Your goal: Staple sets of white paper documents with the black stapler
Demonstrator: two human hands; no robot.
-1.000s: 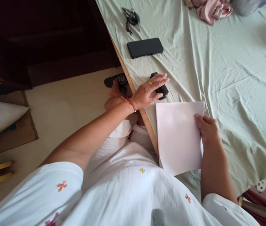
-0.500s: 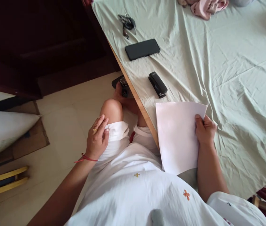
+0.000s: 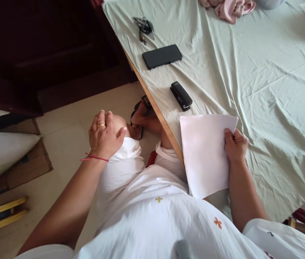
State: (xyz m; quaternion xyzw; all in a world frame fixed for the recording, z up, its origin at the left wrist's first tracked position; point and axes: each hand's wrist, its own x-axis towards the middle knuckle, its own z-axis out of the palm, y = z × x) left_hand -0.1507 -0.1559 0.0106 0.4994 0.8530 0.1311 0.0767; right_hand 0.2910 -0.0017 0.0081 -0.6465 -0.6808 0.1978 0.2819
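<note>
White paper (image 3: 206, 154) is gripped at its right edge by my right hand (image 3: 236, 144), the thumb on top and the fingers underneath. It lies partly over the bed's edge, its lower end close to my shirt; whether it is one sheet or more I cannot tell. My left hand (image 3: 105, 135), with a ring and a red thread at the wrist, is by my knee, fingers stretched out and holding nothing. Beyond the paper's top edge a black stapler (image 3: 181, 95) rests on the pale green bedsheet (image 3: 271, 108).
Farther along the bed's edge lie a dark phone (image 3: 162, 56) and a bunch of keys (image 3: 144, 27). Crumpled pink cloth (image 3: 233, 10) sits at the top. On the floor to the left are a white sack (image 3: 7, 151) and a yellow-and-black object (image 3: 4, 215).
My left hand has shifted up and left over the knee, its fingers lifting. The knee has moved slightly left, and the foot behind it shows more. My right hand keeps hold of the paper.
</note>
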